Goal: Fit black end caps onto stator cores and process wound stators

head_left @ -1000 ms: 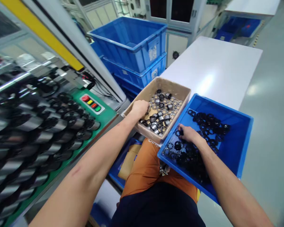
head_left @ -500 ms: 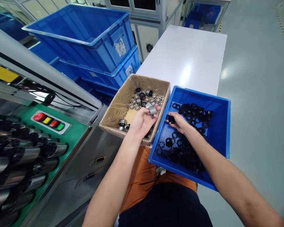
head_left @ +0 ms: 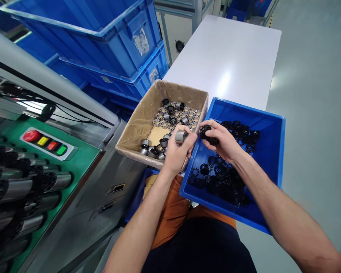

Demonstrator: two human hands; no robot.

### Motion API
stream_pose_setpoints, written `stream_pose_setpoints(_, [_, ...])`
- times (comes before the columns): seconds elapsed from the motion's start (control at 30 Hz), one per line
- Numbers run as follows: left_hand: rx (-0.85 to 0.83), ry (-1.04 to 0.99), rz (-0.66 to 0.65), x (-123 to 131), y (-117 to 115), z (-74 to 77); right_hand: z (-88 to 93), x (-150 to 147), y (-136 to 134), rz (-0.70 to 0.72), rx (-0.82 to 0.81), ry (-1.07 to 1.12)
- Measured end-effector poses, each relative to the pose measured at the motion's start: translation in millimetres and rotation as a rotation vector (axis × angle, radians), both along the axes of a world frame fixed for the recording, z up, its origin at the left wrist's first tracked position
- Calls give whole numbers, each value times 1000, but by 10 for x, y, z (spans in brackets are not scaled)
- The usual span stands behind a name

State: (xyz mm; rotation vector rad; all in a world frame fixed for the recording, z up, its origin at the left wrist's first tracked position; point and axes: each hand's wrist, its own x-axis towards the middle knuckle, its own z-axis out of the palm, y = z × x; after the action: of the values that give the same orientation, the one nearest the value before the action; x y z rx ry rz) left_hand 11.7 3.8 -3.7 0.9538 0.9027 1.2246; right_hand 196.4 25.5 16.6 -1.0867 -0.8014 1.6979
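Head view shows two hands, both grasping. Left hand (head_left: pixel 176 153) holds one metal cylinder (head_left: pixel 180 137) over one cardboard box (head_left: pixel 136 127); its long axis seems to run roughly sideways, the dark end toward the right hand (head_left: pixel 226 142). This hand grips black toothed rings (head_left: pixel 205 131), at least one, exact count I cannot tell, over one blue bin (head_left: pixel 268 155). Roughly a dozen capped cylinders (head_left: pixel 166 116) lie in the box, partly hidden.
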Motion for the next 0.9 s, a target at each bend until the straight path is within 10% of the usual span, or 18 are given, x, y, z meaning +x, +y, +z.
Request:
stream_pose_setpoints(0.4, [97,57,-88,-61,-15,-142,-146,-71,-97,72,367,-40])
stream_pose_setpoints(0.9, [-30,20,54,7,-51,-6,34,-77,-171,63,334,-77])
